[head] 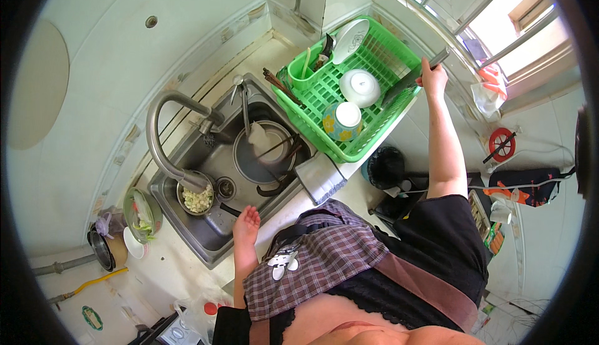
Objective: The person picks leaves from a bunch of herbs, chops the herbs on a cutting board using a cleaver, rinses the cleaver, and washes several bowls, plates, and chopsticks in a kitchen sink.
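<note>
My right hand (433, 80) grips a kitchen knife (401, 86) by its metal handle. The blade reaches down into a green plastic dish basket (355, 154) at its right end. Inside the basket rest an upturned white bowl (359, 87), an upturned patterned bowl (341, 122) and a white dish (351, 41) leaning at the back. Over the front edge of the stainless steel sink (210, 251), my left hand (247, 225) is empty, its fingers loosely apart. Close to it is a black handle (230, 210), apparently of the small pot (195, 209) holding pale chopped food.
A curved faucet (161, 144) arches over the small pot. A larger pan (238, 167) with utensils sits in the sink's right part. A steel-coloured scraper-like piece (320, 179) straddles the front rim. Left of the sink stands a green bowl (157, 216) with vegetables.
</note>
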The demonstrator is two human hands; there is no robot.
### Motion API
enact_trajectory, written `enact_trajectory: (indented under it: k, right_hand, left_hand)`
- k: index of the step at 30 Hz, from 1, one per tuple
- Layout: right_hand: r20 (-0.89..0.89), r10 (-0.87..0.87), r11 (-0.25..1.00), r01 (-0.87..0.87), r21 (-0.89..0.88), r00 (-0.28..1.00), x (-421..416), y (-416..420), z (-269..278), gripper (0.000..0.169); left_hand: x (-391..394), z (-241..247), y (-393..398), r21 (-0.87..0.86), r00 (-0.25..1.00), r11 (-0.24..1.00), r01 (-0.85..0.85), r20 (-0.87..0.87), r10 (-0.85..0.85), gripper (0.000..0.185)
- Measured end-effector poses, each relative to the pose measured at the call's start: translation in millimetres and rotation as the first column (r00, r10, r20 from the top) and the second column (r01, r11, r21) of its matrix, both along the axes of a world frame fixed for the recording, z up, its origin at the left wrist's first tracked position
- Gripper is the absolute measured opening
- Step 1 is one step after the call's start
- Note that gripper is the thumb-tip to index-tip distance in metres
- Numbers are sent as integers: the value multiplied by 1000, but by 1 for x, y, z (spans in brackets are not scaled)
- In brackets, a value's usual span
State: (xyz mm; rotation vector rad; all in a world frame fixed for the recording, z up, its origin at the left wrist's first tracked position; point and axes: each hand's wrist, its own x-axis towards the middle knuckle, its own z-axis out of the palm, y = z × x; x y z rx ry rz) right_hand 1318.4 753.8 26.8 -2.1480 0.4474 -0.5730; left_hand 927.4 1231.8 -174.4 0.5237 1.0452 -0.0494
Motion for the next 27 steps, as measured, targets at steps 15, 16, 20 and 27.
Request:
enact_trajectory:
  k: [15, 16, 20, 27]
  right_hand:
    - [-218, 375, 804, -433, -408, 901, 9, 67, -55, 52]
    - [-491, 326, 793, -516, -324, 808, 27, 69, -70, 58]
    - [-799, 315, 809, -585, -56, 513, 65, 83, -99, 51]
    - [-892, 239, 830, -558, -18, 383, 94, 67, -118, 57]
  left_hand:
    - [11, 3, -9, 29, 999, 1000, 4, 44, -5, 19]
    - [13, 6, -11, 38, 998, 999, 17, 65, -20, 19]
    - [13, 26, -15, 120, 998, 993, 13, 52, -20, 20]
    - [-9, 21, -25, 128, 999, 991, -34, 7, 33, 22]
